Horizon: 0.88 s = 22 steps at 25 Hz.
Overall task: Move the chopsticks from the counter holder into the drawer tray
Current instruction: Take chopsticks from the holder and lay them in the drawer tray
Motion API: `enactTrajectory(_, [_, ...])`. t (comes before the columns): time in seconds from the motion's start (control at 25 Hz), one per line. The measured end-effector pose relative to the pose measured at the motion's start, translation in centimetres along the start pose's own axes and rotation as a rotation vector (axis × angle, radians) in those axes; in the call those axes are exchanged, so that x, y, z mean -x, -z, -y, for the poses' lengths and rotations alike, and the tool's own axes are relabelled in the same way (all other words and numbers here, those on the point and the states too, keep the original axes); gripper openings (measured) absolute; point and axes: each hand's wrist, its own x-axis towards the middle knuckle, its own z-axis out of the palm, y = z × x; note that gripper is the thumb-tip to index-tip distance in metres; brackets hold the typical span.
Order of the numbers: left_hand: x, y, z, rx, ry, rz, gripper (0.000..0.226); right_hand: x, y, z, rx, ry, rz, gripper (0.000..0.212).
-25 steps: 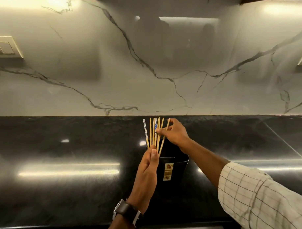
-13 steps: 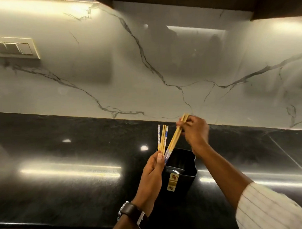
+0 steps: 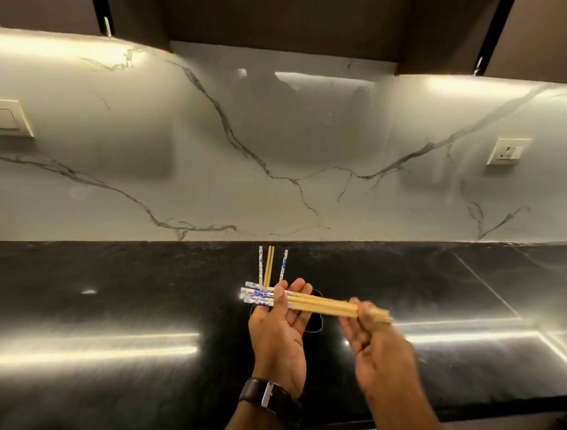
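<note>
A bundle of several chopsticks (image 3: 320,305), bamboo with blue-and-white patterned ends, lies level over the black holder (image 3: 315,323). My right hand (image 3: 376,346) grips its bare bamboo end. My left hand (image 3: 276,331), palm up with a dark watch on the wrist, pins the patterned ends under its thumb. Several more chopsticks (image 3: 268,263) stand upright just behind my left fingers, their lower parts hidden by the hand. The holder is mostly covered by my left hand. No drawer or tray is in view.
The holder stands on a glossy black counter (image 3: 118,301) against a white marble backsplash. A switch plate (image 3: 2,117) is on the wall at the left and a socket (image 3: 506,150) at the right. Dark cabinets (image 3: 301,14) hang overhead.
My right hand pulled a bundle of chopsticks up out of the holder and swung it down level. My left hand opened under its patterned ends. The camera tilted upward.
</note>
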Motion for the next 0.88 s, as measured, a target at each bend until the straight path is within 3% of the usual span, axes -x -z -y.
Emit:
enactTrajectory(0.16, [1.0,1.0,0.4,-0.065,0.014,-0.066,0.026,1.4,5.5,-2.7,0.080,-0.142,-0.076,0.035])
enactTrajectory(0.2, [1.1,1.6,0.4,-0.101,0.019,-0.064,0.026,1.3,6.4,-3.0,0.171,-0.072,-0.154,0.042])
enactTrajectory(0.28, [1.4,2.8,0.5,-0.208,0.036,-0.013,0.024,1.8,6.9,-2.6,0.502,0.242,-0.304,0.055])
enactTrajectory(0.32, [1.7,3.3,0.5,-0.274,0.064,0.044,0.024,2.5,6.7,-2.2,0.655,0.422,-0.272,0.054])
enactTrajectory(0.44, [2.9,4.1,0.6,-0.508,0.152,0.269,0.028,3.3,4.5,-0.2,0.940,0.788,0.125,0.030])
enactTrajectory(0.52, [3.8,4.2,0.7,-0.612,0.173,0.396,0.028,2.6,2.6,0.6,1.028,0.870,0.366,0.034])
enactTrajectory(0.6, [4.3,4.2,0.7,-0.703,0.164,0.494,0.028,1.8,0.9,0.9,1.100,0.754,0.575,0.039])
enactTrajectory(0.72, [4.3,4.6,0.6,-0.778,0.163,0.561,0.026,1.0,0.7,0.1,1.429,0.623,0.834,0.031])
enactTrajectory(0.88, [4.1,6.1,0.8,-0.848,0.198,0.551,0.026,0.4,1.9,-0.5,1.378,0.584,0.862,0.015])
